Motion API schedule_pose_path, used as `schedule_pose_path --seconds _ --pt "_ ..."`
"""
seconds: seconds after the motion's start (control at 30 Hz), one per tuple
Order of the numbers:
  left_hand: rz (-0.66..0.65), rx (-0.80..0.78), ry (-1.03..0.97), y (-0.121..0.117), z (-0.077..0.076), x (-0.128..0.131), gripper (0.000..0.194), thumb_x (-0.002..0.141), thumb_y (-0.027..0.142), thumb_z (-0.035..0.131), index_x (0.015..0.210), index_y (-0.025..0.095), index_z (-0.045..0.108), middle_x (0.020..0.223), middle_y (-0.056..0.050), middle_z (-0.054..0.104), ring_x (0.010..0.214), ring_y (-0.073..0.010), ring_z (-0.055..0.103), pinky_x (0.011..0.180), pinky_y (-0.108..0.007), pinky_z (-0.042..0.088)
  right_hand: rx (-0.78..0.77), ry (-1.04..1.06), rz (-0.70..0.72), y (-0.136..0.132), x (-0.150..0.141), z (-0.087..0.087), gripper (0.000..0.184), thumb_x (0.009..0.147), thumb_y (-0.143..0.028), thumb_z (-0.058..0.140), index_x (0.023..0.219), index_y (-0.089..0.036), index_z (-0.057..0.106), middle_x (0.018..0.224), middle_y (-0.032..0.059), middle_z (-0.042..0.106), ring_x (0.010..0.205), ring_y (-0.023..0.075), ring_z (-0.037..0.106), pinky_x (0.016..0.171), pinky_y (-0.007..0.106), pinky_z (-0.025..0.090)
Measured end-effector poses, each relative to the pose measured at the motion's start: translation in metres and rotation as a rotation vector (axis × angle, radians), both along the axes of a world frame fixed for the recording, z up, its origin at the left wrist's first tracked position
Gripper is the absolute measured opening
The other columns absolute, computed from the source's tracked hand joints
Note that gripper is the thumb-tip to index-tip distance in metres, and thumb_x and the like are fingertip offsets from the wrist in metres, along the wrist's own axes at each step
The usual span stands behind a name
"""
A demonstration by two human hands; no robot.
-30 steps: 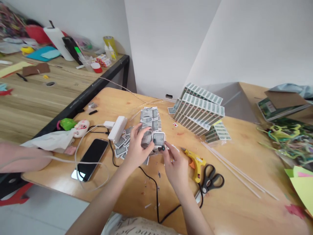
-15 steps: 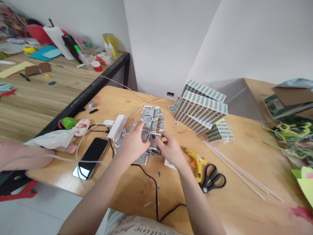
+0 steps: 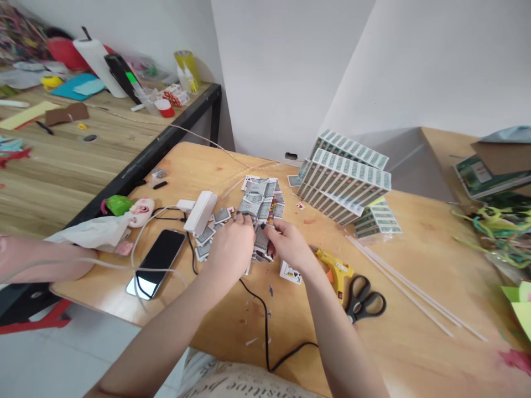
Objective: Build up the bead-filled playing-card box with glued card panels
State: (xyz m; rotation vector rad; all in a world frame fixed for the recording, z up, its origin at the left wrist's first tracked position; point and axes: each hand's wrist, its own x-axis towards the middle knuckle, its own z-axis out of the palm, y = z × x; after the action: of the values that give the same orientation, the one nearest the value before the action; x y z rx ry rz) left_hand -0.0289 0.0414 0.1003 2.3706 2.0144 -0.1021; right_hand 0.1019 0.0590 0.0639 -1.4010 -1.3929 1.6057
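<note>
A built-up piece of grey-backed playing cards (image 3: 255, 199) lies in the middle of the table, with a colourful card face along its right side. My left hand (image 3: 232, 243) is closed at its near left part, fingers curled onto the cards and fingertips partly hidden. From the right, my right hand (image 3: 290, 243) pinches the near edge between thumb and fingers. Loose playing cards (image 3: 204, 237) are scattered left of my left hand. Below my right wrist lies a king card (image 3: 291, 272), face up. A yellow glue gun (image 3: 342, 270) and black-handled scissors (image 3: 365, 301) rest to the right.
Stacked card boxes (image 3: 344, 177) stand at the back right. White glue sticks (image 3: 410, 282) lie right of the scissors. On the left are a phone (image 3: 160, 260), a white power strip (image 3: 201, 213) and cables. A black cable (image 3: 265, 315) crosses the near table. Another person's arm (image 3: 45, 260) enters at left.
My left hand has turned and closed inward, its fingers now curled together on the cards. My right hand stays at the right edge. The view has shifted slightly.
</note>
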Motion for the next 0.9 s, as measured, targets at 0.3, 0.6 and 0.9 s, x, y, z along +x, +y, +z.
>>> schedule_pose_path --seconds 0.3,0.6,0.9 --pt "-0.029 0.037 0.017 -0.002 -0.005 -0.004 0.035 0.088 0.008 0.034 0.113 0.004 0.058 0.108 -0.02 0.064 0.095 -0.0277 0.064 0.075 -0.036 0.053 -0.193 0.382 0.02 0.003 0.019 -0.001 0.028 0.065 -0.042 0.068 0.068 -0.017 0.055 0.042 -0.0048 0.056 0.036 0.0071 0.05 0.039 0.017 0.034" --pt "-0.055 0.033 -0.002 -0.005 -0.006 -0.001 0.038 0.085 0.003 0.037 0.12 0.0 0.053 0.12 -0.025 0.058 0.112 -0.0285 0.057 0.089 -0.037 0.05 -0.193 0.386 -0.075 0.009 0.013 -0.005 0.016 0.062 -0.03 0.065 0.058 -0.018 0.055 0.039 -0.0063 0.052 0.033 0.0074 0.047 0.039 0.019 0.03" --pt "-0.069 0.023 0.035 -0.005 -0.005 -0.002 0.037 0.087 0.006 0.035 0.119 0.001 0.053 0.118 -0.023 0.059 0.108 -0.0268 0.059 0.087 -0.036 0.05 -0.172 0.361 -0.062 0.01 0.009 -0.006 0.016 0.061 -0.029 0.065 0.055 -0.019 0.054 0.041 -0.0081 0.047 0.033 0.0061 0.042 0.039 0.02 0.028"
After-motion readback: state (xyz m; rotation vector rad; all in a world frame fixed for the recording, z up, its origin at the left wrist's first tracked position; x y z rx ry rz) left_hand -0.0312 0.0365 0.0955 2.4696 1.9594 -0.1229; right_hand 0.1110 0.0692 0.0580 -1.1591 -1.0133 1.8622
